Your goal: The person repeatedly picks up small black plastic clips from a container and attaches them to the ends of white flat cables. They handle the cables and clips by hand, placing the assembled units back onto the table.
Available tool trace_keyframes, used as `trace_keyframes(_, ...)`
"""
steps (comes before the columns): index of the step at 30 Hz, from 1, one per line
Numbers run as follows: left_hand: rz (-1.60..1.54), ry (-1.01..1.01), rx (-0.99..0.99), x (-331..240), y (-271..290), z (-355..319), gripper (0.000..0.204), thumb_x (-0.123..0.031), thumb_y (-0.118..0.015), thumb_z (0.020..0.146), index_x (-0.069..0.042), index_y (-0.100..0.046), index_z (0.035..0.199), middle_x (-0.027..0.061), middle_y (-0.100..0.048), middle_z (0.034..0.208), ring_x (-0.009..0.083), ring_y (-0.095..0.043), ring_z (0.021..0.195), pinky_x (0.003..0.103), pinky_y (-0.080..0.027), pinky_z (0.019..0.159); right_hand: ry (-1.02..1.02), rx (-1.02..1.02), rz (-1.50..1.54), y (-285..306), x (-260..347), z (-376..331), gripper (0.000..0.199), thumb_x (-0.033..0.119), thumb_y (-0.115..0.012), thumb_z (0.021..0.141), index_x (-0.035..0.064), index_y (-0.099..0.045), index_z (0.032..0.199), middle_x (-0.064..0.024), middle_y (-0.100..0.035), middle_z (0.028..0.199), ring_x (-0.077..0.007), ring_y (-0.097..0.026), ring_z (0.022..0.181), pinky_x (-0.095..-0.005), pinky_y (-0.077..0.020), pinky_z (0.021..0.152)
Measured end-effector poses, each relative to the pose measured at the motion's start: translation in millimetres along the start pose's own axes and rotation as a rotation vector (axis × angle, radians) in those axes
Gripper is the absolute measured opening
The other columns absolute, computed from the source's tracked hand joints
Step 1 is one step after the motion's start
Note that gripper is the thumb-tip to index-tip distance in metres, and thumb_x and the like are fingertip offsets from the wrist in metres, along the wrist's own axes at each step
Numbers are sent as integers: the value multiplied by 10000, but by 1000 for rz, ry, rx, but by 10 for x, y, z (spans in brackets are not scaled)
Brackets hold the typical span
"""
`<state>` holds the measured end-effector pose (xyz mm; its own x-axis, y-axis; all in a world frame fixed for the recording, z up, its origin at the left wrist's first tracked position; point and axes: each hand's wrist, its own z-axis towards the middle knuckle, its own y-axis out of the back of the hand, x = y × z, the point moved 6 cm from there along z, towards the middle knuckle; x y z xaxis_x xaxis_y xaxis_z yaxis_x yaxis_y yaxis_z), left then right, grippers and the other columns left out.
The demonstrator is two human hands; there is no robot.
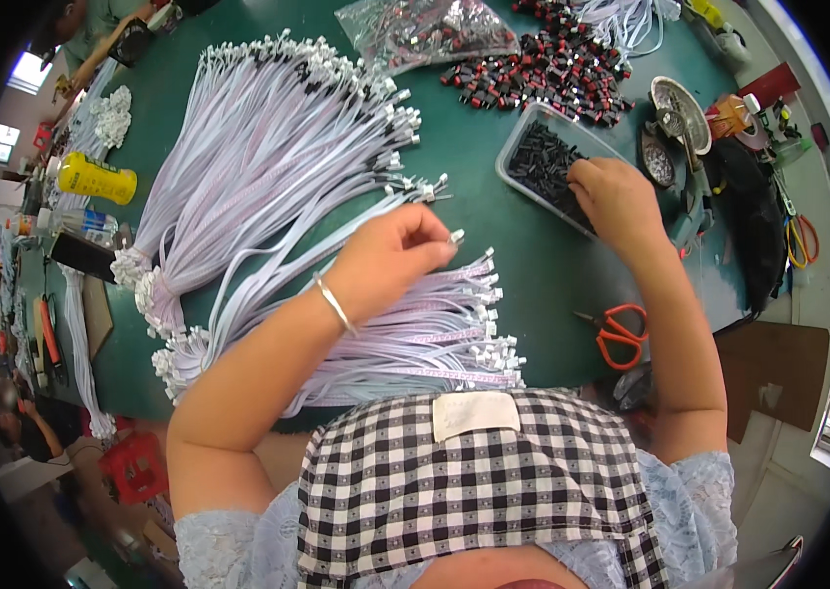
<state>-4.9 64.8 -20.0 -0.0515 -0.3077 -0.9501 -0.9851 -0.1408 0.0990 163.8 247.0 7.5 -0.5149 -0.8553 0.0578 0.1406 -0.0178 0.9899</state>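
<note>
Just toward one o'clock from centre, the left hand pinched a white plug; slack fingers could drop it! At two o'clock, the right hand, grip unclear, could spill black tubes by snagging.
</note>
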Motion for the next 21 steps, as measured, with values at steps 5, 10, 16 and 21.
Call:
trace_keyframes(5, -225, 209, 64, -39, -159, -151, 103, -81, -624, 852, -33, -593, 938, 8, -612, 814, 64, -541, 649, 191, -436, 601, 44, 0, 188, 2, 64, -7, 151, 125, -637, 789, 83, -645, 934, -97, -626, 875, -299, -593, 899, -419, -483, 774)
trace_keyframes(10, -191, 193, 54, 38, -172, -172, 119, -69, -654, 821, -33, -590, 915, -10, -598, 756, 42, -513, 613, 172, -399, 549, 57, 62, 177, -5, 82, 28, 119, 119, -628, 796, 68, -643, 903, -99, -617, 888, -309, -591, 900, -417, -477, 791)
trace_keyframes(16, -329, 205, 115, 66, -165, -156, 125, -58, -663, 806, -53, -562, 881, -32, -555, 710, 41, -508, 606, 174, -388, 545, 12, 29, 306, 22, 37, 40, 106, 97, -595, 806, 57, -634, 897, -115, -601, 862, -321, -587, 886, -414, -474, 771)
trace_keyframes(21, -423, 217, 122, 27, -160, -180, 134, -43, -661, 811, -48, -549, 884, -5, -572, 781, 51, -532, 653, 193, -441, 597, -29, -4, 324, 81, 28, 55, 116, 101, -580, 819, 67, -624, 921, -115, -595, 885, -317, -589, 871, -413, -477, 756)
